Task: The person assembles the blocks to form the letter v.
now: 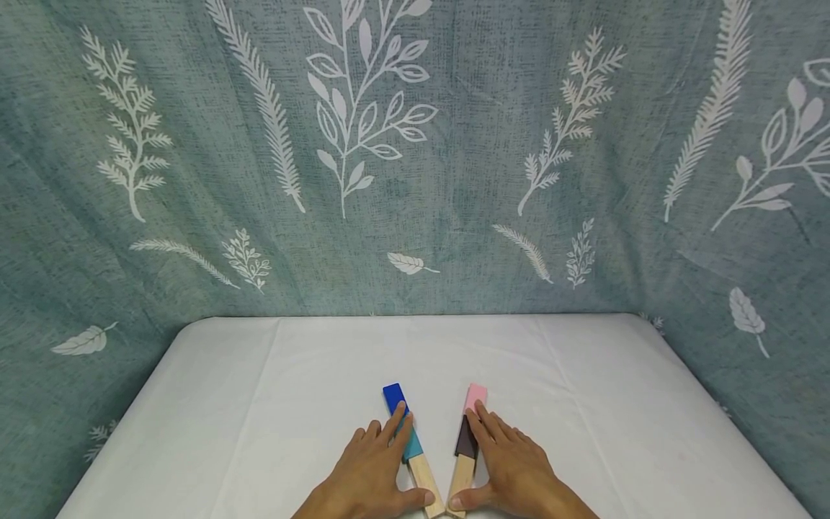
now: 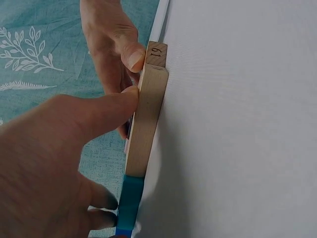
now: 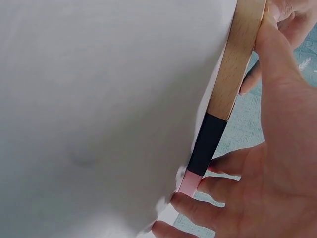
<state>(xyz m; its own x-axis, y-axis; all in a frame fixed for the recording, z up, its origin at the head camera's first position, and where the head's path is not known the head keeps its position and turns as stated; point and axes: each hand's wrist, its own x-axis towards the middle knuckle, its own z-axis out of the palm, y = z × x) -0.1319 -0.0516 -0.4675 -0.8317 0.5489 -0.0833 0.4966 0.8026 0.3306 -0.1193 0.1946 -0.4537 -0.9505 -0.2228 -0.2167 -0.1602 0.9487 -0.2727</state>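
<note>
Two rows of end-to-end blocks form a narrow V on the white cloth, their near ends almost meeting. On the left lie a blue block (image 1: 392,393), a teal block (image 1: 413,452) and a plain wooden block (image 1: 424,481). My left hand (image 1: 366,472) rests on that row, index and middle fingers extended on the coloured blocks, thumb on the wood. A pink block (image 1: 478,391), a dark block (image 1: 463,443) and another plain wooden block (image 3: 237,59) make up the right row. Along it lies my right hand (image 1: 519,465), fingers extended near the pink and dark blocks, thumb on the wood.
White cloth (image 1: 324,360) covers the table, with faint fold lines. Behind and at both sides hangs a blue-green curtain (image 1: 454,158) printed with white leaves. Dark characters mark the wooden block's end face (image 2: 156,51) in the left wrist view.
</note>
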